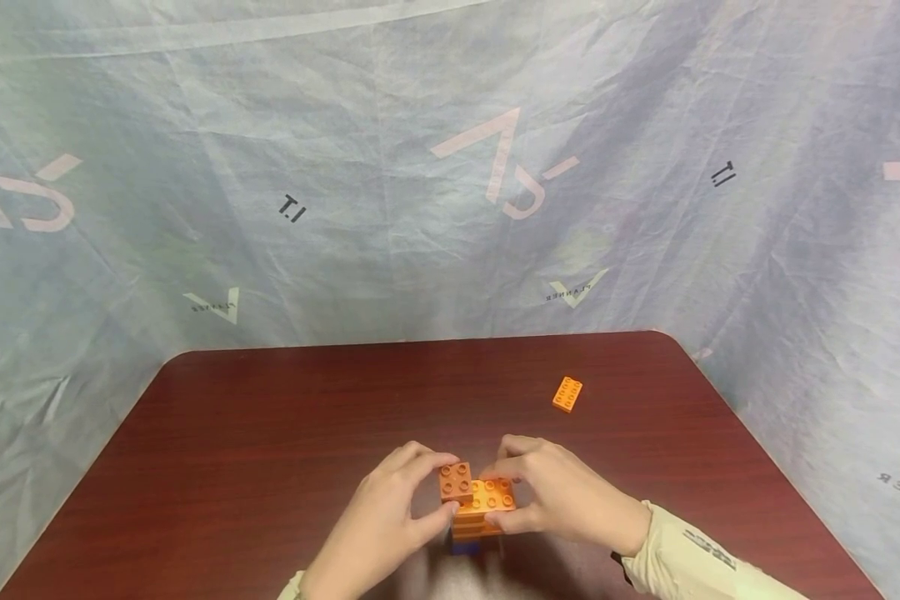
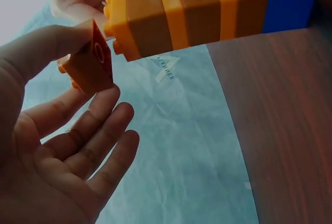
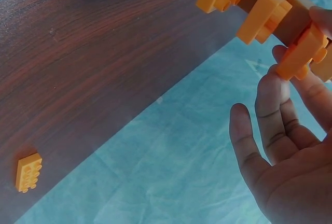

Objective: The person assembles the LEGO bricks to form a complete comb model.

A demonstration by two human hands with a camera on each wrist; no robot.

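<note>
My left hand [image 1: 386,512] pinches a brown square building brick [image 1: 455,482] with studs on top between thumb and fingertips. In the left wrist view the brick is tilted, its underside close to the studs at the top of a tower. That tower alternates wide orange bricks [image 1: 492,495] with narrower brown bricks [image 2: 148,18], above a blue brick [image 2: 286,2] at its foot. At the tower's top, my right hand [image 1: 558,492] grips the uppermost orange brick [image 3: 305,53] between thumb and fingers. The lower orange bricks jut out to one side, with studs showing in the right wrist view.
A loose orange brick [image 1: 567,394] lies studs up on the dark red wooden table [image 1: 307,417], beyond my right hand. Grey printed cloth [image 1: 375,208] hangs behind the table and along both sides.
</note>
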